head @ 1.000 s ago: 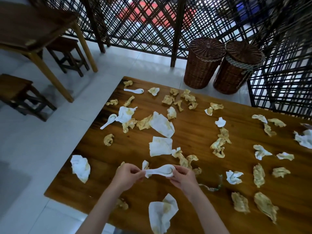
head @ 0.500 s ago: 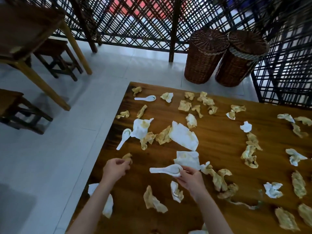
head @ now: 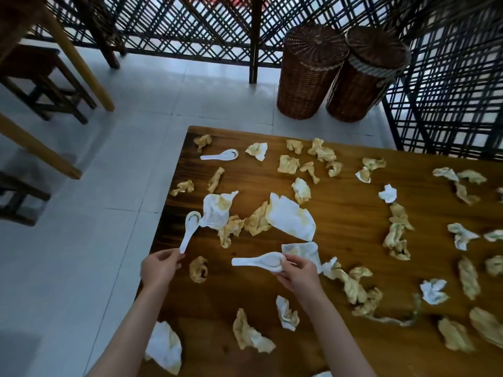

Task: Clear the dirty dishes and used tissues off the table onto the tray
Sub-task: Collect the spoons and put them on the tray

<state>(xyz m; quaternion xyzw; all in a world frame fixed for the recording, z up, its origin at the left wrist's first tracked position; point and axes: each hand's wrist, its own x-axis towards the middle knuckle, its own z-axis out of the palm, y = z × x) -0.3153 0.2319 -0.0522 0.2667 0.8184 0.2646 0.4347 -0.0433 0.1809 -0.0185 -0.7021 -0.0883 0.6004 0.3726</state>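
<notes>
A second white soup spoon (head: 190, 229) is now pinched at its handle tip by the left hand (head: 159, 268), which was empty half a second ago, while the first soup spoon (head: 258, 262) is gripped by the right hand (head: 298, 273), so two dishes are judged ready for a tray not in view.

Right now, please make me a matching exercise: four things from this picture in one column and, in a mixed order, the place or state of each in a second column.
Things
1. spoon in the right hand
2. spoon at the left hand
3. third spoon
4. two wicker baskets

Places or states
A. on the floor past the table's far edge
B. lying untouched near the table's far left corner
C. gripped at its bowl end, handle pointing left
D. pinched at its handle tip, bowl pointing away

Pairs: 1-C, 2-D, 3-B, 4-A
</notes>
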